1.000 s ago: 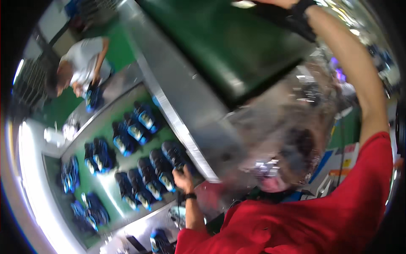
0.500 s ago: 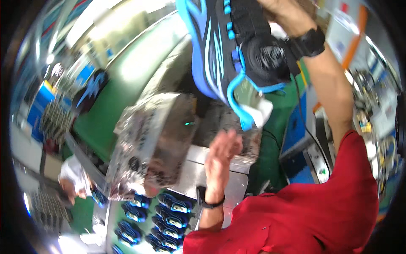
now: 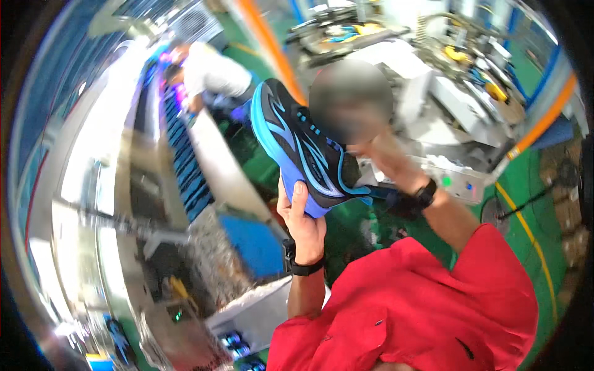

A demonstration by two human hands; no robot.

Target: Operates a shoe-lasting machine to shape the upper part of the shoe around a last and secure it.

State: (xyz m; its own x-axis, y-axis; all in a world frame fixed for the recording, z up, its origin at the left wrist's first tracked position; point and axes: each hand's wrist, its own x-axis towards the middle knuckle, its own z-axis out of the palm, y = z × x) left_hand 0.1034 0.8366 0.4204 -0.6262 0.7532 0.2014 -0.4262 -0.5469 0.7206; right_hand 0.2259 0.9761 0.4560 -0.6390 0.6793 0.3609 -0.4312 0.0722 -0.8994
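A black running shoe (image 3: 304,145) with blue trim and a blue-to-purple sole is held up in front of me, toe pointing up and left. My left hand (image 3: 303,216) grips the sole near the heel, thumb pressed along its side. My right hand (image 3: 391,159) is at the upper side of the shoe, by its collar. Its fingertips are smeared and partly covered by a round blurred patch, so I cannot tell whether they touch the shoe. Dark bands circle both wrists.
A long conveyor (image 3: 213,157) at left carries a row of dark blue pieces. A person in a white shirt (image 3: 219,71) bends over its far end. A cluttered metal machine (image 3: 458,111) stands far right, with an orange post (image 3: 267,46) nearby. Several shoes (image 3: 235,346) lie low at left.
My view has swung right. The shoe is lower and farther off. My left hand, empty before, now grips its heel sole. My right hand has come down with the shoe.
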